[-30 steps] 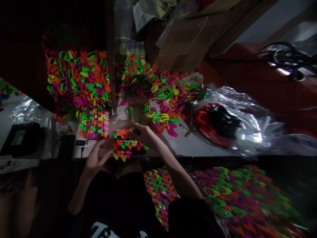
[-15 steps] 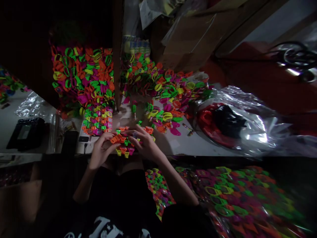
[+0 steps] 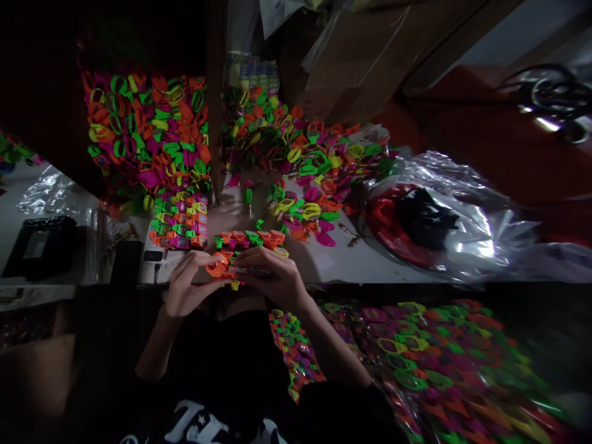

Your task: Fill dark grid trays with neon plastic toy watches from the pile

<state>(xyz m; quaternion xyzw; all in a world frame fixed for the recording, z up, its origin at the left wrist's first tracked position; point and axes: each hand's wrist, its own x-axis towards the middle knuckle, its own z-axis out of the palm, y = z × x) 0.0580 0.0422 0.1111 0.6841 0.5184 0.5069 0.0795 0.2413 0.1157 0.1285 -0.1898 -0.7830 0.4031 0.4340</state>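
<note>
My left hand (image 3: 187, 287) and my right hand (image 3: 272, 277) meet at the near edge of a white table (image 3: 370, 262). Both pinch a small orange plastic toy watch (image 3: 217, 267) between their fingertips. Just beyond the hands lies a row of neon toy watches (image 3: 250, 237) in orange, green and pink. A neat stack of the same watches (image 3: 180, 221) sits to the left of that row. The room is dim.
Loose neon plastic pieces are heaped at the back left (image 3: 148, 132) and back centre (image 3: 296, 154). A clear bag with red and black parts (image 3: 416, 222) lies right. Bags of packed neon pieces (image 3: 416, 357) rest by my lap. A black device (image 3: 39, 243) sits far left.
My left hand came up from below the table edge to meet my right hand. Both hands drew back toward me and now hold an orange watch off the row.
</note>
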